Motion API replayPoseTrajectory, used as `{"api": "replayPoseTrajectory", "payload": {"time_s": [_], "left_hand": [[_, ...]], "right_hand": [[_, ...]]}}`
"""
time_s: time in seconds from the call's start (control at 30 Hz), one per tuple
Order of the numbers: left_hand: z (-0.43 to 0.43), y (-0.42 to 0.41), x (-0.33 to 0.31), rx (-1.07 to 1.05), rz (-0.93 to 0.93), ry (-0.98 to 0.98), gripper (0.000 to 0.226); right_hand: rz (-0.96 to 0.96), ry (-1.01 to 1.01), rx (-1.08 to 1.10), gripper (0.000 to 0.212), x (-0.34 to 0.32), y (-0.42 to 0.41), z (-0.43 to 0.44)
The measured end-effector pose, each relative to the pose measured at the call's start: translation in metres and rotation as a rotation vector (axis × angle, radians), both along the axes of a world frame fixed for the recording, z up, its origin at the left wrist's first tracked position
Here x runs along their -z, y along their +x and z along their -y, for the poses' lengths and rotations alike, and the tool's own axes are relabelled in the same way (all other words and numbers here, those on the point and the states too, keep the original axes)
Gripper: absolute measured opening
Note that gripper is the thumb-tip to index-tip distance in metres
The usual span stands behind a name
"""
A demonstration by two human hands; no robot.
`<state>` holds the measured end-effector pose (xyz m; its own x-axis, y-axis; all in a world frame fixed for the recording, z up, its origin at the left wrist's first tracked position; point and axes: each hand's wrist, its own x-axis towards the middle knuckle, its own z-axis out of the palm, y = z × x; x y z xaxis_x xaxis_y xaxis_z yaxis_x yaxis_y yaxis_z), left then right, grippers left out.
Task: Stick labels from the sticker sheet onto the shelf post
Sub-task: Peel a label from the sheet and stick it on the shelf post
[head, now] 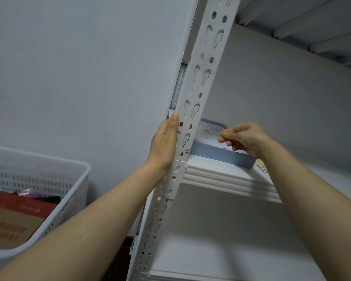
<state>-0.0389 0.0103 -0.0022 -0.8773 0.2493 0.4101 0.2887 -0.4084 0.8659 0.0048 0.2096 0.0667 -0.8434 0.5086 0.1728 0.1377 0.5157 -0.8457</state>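
- A storage room: a white slotted steel shelf post (195, 93) runs from 6 to 12 o'clock.
- Plain white shelf boards (221, 177) at 3 o'clock.
- At 8 o'clock, a perforated plastic basket (49, 157) holds a cardboard box (12, 220) against a bare wall (79, 78).

Your shelf post (206, 90) is white, punched along its length with a repeating pattern of paired keyhole slots and small round and oval holes. A small blue-and-red mark (187, 151) shows at its right edge. Just right of it, the tray (221, 157) is blue-grey, and the sticker sheet (208, 136) in it is white with small red and orange prints. At the left, your basket (39, 157) is white with rows of slots. It holds a red and brown box (14, 220) with red lettering.
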Motion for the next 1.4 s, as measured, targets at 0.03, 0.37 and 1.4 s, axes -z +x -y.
{"api": "replayPoseTrajectory", "payload": {"time_s": [0.03,0.37,1.4], "left_hand": [[0.000,0.000,0.000,0.000,-0.001,0.000,0.040],[0.001,0.000,0.000,-0.009,0.006,-0.006,0.038],[0.002,0.000,0.000,0.002,0.013,-0.014,0.043]], "right_hand": [[-0.011,0.031,0.025,0.012,0.001,-0.001,0.000],[-0.035,0.196,0.007,0.020,0.005,-0.003,0.001],[-0.214,0.658,0.149,0.026,0.025,-0.006,0.016]]}}
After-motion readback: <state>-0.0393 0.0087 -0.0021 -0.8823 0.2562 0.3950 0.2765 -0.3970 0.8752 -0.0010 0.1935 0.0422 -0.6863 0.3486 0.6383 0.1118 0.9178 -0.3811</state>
